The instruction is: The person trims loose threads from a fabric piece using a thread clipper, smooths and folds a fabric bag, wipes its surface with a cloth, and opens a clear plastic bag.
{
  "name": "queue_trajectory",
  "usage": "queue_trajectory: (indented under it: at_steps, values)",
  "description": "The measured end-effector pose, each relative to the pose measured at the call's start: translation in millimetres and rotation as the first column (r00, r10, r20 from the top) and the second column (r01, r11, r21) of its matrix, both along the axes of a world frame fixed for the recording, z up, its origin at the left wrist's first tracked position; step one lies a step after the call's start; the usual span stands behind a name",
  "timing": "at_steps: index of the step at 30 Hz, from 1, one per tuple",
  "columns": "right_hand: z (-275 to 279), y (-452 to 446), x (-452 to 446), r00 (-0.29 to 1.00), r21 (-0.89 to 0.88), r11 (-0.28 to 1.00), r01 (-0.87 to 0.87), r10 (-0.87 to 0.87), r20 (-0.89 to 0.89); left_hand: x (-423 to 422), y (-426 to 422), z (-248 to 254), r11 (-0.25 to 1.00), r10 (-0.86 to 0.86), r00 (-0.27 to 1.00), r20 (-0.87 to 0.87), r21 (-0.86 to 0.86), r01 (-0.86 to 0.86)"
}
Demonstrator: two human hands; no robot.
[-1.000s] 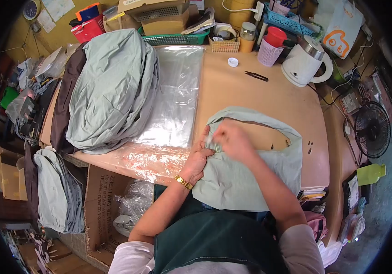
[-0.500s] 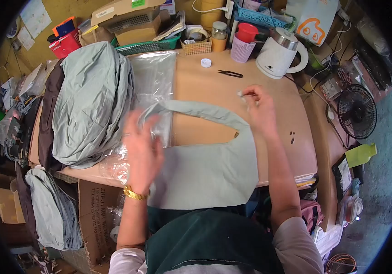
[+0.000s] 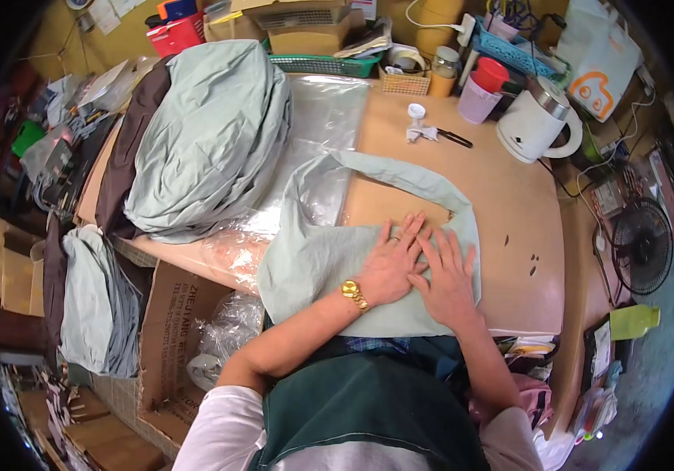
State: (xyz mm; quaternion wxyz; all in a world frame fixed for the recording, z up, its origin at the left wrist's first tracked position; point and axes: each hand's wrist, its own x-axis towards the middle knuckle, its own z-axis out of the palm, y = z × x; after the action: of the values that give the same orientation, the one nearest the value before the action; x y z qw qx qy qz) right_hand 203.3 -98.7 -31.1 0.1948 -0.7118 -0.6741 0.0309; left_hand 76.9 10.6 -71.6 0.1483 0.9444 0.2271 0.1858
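Note:
A pale grey-green cloth bag (image 3: 306,263) lies flat on the tabletop, its wide strap looping away from me. My left hand (image 3: 392,265), with a gold watch at its wrist, rests flat on the bag's body, fingers stretched out. Right beside it my right hand (image 3: 447,281) presses flat on the cloth, fingers spread, its fingertips close to the left hand's. Neither hand grips anything. Beyond the strap, a small crumpled white scrap (image 3: 422,136) lies against the black thread snips (image 3: 456,139).
A big heap of the same cloth (image 3: 211,141) sits at left on the table (image 3: 525,204). Clear plastic sheets (image 3: 325,118) lie beside it. A white kettle (image 3: 533,122), pink cup (image 3: 478,102) and green basket (image 3: 321,67) stand at the back. A fan (image 3: 641,250) is at right.
Both hands have come together onto the bag, flat. The white scrap, earlier pinched in my right hand, now lies by the snips. The view has shifted left.

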Motion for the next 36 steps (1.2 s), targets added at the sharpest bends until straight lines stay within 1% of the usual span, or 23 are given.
queue_trajectory:
  at_steps: [1, 2, 4, 7, 9, 11, 13, 17, 18, 20, 22, 23, 25, 26, 27, 28, 29, 31, 32, 33, 34, 35, 36]
  values:
    - [-5, -8, 4, 0.982, -0.101, 0.989, 0.11, -0.093, 0.164, -15, 9, 9, 1.0, -0.011, 0.998, -0.066, 0.007, 0.012]
    - [-8, -11, 11, 0.981, -0.102, 0.988, 0.118, -0.1, 0.165, -30, 17, 15, 0.999, -0.036, 0.991, -0.132, 0.011, 0.038]
    - [-13, -21, 26, 0.977, -0.203, 0.961, 0.188, -0.16, 0.143, -59, 42, 13, 0.998, -0.051, 0.997, -0.051, -0.041, 0.048]
    - [-12, -22, 28, 0.971, -0.209, 0.959, 0.191, -0.154, 0.18, -87, 63, 26, 0.992, 0.011, 0.994, -0.109, 0.128, 0.004]
    - [-11, -26, 45, 0.965, -0.213, 0.951, 0.226, -0.189, 0.181, -107, 55, 68, 0.985, 0.01, 0.995, -0.103, 0.17, 0.008]
    - [-1, -36, 53, 0.962, -0.236, 0.937, 0.257, -0.223, 0.16, -132, 30, 109, 0.981, -0.171, 0.977, -0.131, -0.116, 0.156]
    - [37, -59, 55, 0.985, -0.17, 0.981, 0.091, -0.114, -0.132, -149, 4, 106, 0.975, -0.209, 0.964, -0.166, -0.106, 0.193]
    - [50, -93, 54, 0.991, -0.243, 0.961, -0.133, 0.125, -0.048, -173, 13, 71, 0.985, -0.15, 0.956, -0.251, -0.118, 0.124]
    - [43, -95, 65, 0.993, -0.169, 0.978, -0.12, 0.12, -0.014, -170, 17, 73, 0.985, -0.148, 0.955, -0.258, -0.126, 0.119]
    - [47, -92, 72, 0.992, -0.081, 0.99, -0.116, 0.118, 0.032, -156, 26, 83, 0.982, -0.167, 0.985, 0.046, 0.102, 0.161]
    - [69, -95, 70, 0.975, 0.181, 0.979, -0.093, 0.053, 0.214, -150, 24, 87, 0.961, -0.175, 0.983, 0.058, 0.229, 0.158]
    - [59, -99, 70, 0.976, 0.181, 0.979, -0.089, 0.05, 0.211, -145, 22, 78, 0.963, -0.219, 0.974, -0.051, 0.151, 0.224]
    - [39, -101, 71, 0.986, -0.075, 0.992, -0.098, 0.107, 0.13, -144, 20, 68, 0.965, -0.255, 0.925, -0.283, -0.02, 0.26]
    - [40, -105, 78, 0.985, -0.064, 0.994, -0.091, 0.099, 0.138, -147, 25, 69, 0.964, -0.258, 0.925, -0.279, -0.007, 0.267]
    - [53, -103, 82, 0.987, -0.096, 0.995, -0.009, -0.006, -0.159, -143, 28, 94, 0.947, -0.261, 0.956, -0.137, -0.226, 0.227]
    - [60, -104, 84, 0.888, -0.162, 0.985, 0.05, -0.118, -0.444, -142, 26, 110, 0.869, -0.228, 0.974, 0.001, -0.451, 0.203]
    - [60, -95, 85, 0.909, -0.066, 0.994, 0.092, -0.11, -0.403, -135, 31, 116, 0.908, -0.133, 0.991, 0.021, -0.398, 0.131]
    - [53, -49, 82, 0.914, 0.098, 0.987, 0.127, -0.078, -0.398, -97, 40, 110, 0.87, 0.069, 0.994, 0.09, -0.492, -0.016]
    - [42, -20, 78, 0.902, 0.165, 0.979, 0.124, -0.042, -0.43, -69, 44, 105, 0.735, 0.146, 0.969, 0.199, -0.677, 0.028]
    - [33, 11, 72, 0.905, 0.095, 0.986, 0.136, -0.084, -0.417, -45, 50, 96, 0.566, 0.244, 0.926, 0.287, -0.818, 0.105]
    - [21, 33, 71, 0.908, 0.026, 0.989, 0.147, -0.124, -0.4, -30, 62, 81, 0.577, 0.243, 0.923, 0.299, -0.809, 0.11]
    - [-3, 46, 80, 0.912, 0.038, 0.989, 0.14, -0.114, -0.395, -18, 76, 60, 0.388, 0.485, 0.802, 0.349, -0.907, 0.16]
    - [-32, 58, 89, 0.953, 0.101, 0.964, 0.245, -0.22, -0.206, -11, 86, 41, 0.192, 0.699, 0.641, 0.316, -0.947, 0.257]
